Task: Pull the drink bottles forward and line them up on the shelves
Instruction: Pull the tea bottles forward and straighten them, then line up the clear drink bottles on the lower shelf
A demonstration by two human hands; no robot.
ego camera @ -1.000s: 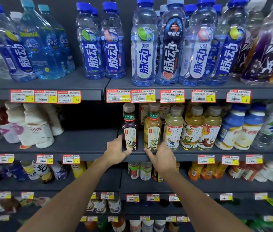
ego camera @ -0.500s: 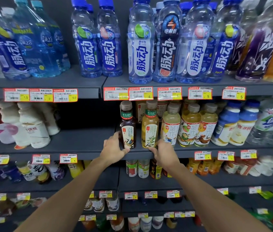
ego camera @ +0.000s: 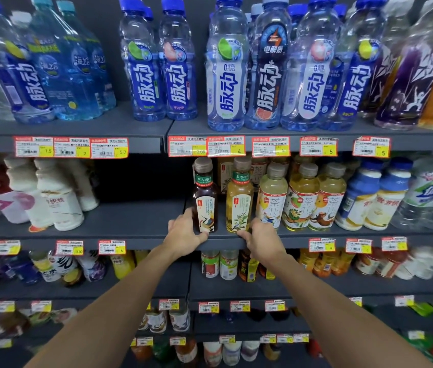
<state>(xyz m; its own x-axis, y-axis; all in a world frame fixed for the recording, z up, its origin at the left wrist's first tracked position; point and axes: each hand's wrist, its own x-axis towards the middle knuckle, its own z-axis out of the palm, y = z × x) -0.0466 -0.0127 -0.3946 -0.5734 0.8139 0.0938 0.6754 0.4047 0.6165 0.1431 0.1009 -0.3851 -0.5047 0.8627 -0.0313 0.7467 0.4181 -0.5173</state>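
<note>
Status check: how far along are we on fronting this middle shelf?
Looks done: the yellow tea bottles stand lined up at the front edge of the middle shelf. In hand: the left hand grips the dark tea bottle, the right hand the pale green tea bottle, both near that edge. To do: the white bottles stand unevenly, and two blue bottles on the top shelf stand behind their neighbours.

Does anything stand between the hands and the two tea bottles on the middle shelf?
Nothing visible does. The left hand grips the dark tea bottle at its base, the right hand the yellow tea bottle beside it.
</note>
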